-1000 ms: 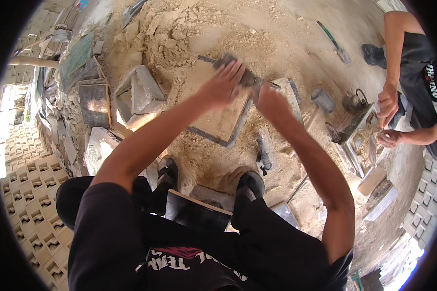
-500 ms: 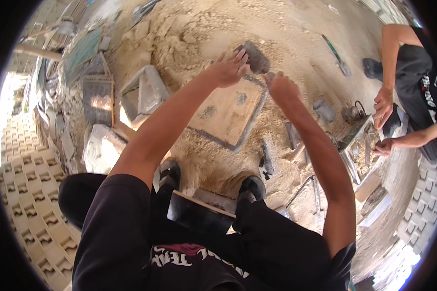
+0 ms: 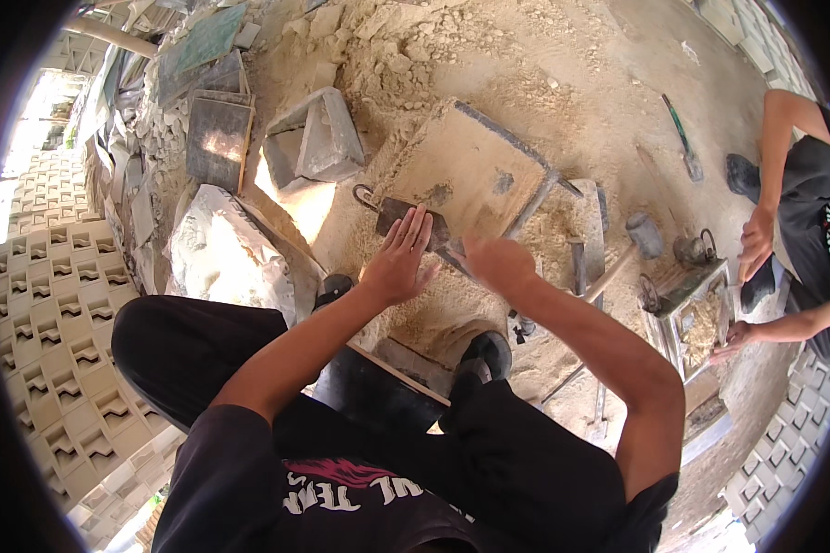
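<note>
The square sand-filled mould (image 3: 470,170) lies flat on the sandy floor (image 3: 572,74) and serves as the landmark here. At its near edge a dark flat metal plate (image 3: 413,221) with a small ring handle at its left end rests on the sand. The left hand (image 3: 398,260) lies on this plate with fingers stretched out flat, pressing rather than clasping, so its grip is wide. The right hand (image 3: 498,263) is just beside it, at the mould's near right corner; it is blurred, its grip looks curled narrow around the plate's right end, though I cannot tell for sure. Left of the mould stands a grey hollow block form (image 3: 315,138), and nearer the person a white sack (image 3: 226,249). Right of the mould lie a hammer (image 3: 622,253) and metal bars in the sand. Farther right, another person's hand (image 3: 756,241) hovers over a smaller framed mould (image 3: 701,318).
</note>
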Available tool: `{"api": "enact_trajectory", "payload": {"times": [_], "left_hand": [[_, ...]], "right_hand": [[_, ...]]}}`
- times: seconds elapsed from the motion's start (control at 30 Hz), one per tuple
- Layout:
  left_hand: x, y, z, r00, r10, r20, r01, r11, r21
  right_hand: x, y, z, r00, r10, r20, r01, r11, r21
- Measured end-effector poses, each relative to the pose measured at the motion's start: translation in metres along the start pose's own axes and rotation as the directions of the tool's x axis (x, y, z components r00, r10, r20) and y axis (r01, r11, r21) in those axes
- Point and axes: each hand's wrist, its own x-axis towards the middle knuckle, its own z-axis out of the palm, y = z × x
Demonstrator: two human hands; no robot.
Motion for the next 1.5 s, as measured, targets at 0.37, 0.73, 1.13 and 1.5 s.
{"api": "enact_trajectory", "payload": {"times": [0.37, 0.73, 1.13, 1.5], "left_hand": [[0.160, -0.051, -0.077, 0.992, 0.117, -0.051, -0.102, 0.969, 0.225], [0.135, -0.049, -0.020, 0.986, 0.147, -0.078, -0.122, 0.957, 0.265], [0.225, -0.082, -0.137, 0.926, -0.364, 0.098, 0.346, 0.719, -0.602], [0.150, -0.108, -0.028, 0.808, -0.499, 0.315, 0.571, 0.527, -0.630]], "right_hand": [[0.059, 0.071, -0.081, 0.874, 0.275, -0.401, -0.196, 0.954, 0.226], [0.037, 0.040, -0.034, 0.961, 0.239, -0.139, -0.204, 0.952, 0.230], [-0.013, 0.155, -0.160, 0.779, 0.568, -0.267, -0.483, 0.814, 0.322], [0.038, 0.050, -0.078, 0.589, 0.751, -0.298, -0.517, 0.634, 0.576]]}}
